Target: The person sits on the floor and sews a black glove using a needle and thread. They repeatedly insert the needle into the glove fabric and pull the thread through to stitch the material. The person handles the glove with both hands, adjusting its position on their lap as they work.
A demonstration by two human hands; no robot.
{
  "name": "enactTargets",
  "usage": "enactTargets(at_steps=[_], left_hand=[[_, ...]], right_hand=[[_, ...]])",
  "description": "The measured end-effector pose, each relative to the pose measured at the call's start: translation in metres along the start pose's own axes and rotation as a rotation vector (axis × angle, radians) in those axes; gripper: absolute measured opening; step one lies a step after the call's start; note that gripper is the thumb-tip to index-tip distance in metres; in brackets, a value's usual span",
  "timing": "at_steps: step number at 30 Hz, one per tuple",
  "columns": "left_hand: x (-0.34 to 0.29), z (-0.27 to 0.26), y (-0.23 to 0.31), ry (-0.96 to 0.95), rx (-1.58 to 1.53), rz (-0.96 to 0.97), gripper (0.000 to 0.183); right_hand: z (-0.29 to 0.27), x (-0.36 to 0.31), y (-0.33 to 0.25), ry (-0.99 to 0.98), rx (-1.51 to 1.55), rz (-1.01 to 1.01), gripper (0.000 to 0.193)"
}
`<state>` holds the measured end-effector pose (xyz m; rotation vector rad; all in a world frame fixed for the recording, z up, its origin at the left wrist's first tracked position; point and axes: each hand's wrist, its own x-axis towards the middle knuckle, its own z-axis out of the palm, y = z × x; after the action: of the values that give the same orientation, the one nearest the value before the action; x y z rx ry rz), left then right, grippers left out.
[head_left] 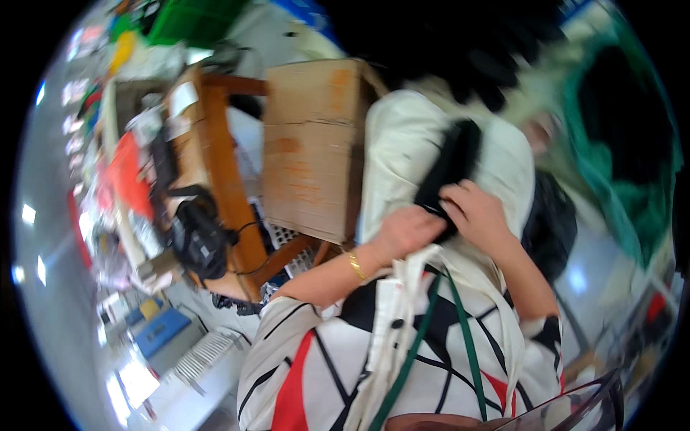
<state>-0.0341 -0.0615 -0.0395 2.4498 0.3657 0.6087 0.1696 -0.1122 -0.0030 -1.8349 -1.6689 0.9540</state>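
Observation:
A long, narrow black piece of soft material (451, 161) lies slantwise over the white cloth (402, 136) spread on my lap. My left hand (408, 231) is closed at its lower end, with the fingertips partly hidden. Close beside it, my right hand (478, 215) has bent fingers closed on the edge of the same piece. The two hands almost touch. What kind of article the black piece is, I cannot make out through the blur.
To the left stands a cardboard box (309, 158) with orange marks, next to a wooden table (233, 194) bearing a black machine-like object (201, 237). A dark heap (445, 43) lies ahead. At right are a green sack (625, 208) of dark material and a black bag (552, 223).

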Motion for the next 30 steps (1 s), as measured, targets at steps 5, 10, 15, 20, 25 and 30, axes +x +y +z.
enactTargets(at_steps=[5, 10, 15, 20, 25, 30], left_hand=[[0.008, -0.017, 0.012, 0.039, 0.150, 0.029, 0.030], [0.002, -0.019, 0.008, 0.031, 0.197, 0.076, 0.033], [-0.001, -0.013, 0.005, 0.059, 0.127, 0.054, 0.024], [0.008, -0.008, 0.003, -0.027, 0.039, -0.175, 0.007], [0.013, -0.003, 0.006, -0.008, -0.033, -0.247, 0.010], [0.025, -0.005, 0.006, -0.017, -0.101, -0.297, 0.012]], right_hand=[[-0.003, 0.012, 0.000, -0.255, 0.158, -0.030, 0.011], [0.003, 0.017, 0.001, -0.325, 0.208, -0.013, 0.007], [0.032, 0.025, 0.010, 0.132, 0.307, -0.197, 0.011], [0.021, 0.021, 0.004, -0.041, 1.136, 0.531, 0.016], [-0.027, 0.010, 0.027, 0.191, 1.415, 0.393, 0.013], [-0.038, -0.002, 0.016, 0.395, 1.352, 0.158, 0.015]])
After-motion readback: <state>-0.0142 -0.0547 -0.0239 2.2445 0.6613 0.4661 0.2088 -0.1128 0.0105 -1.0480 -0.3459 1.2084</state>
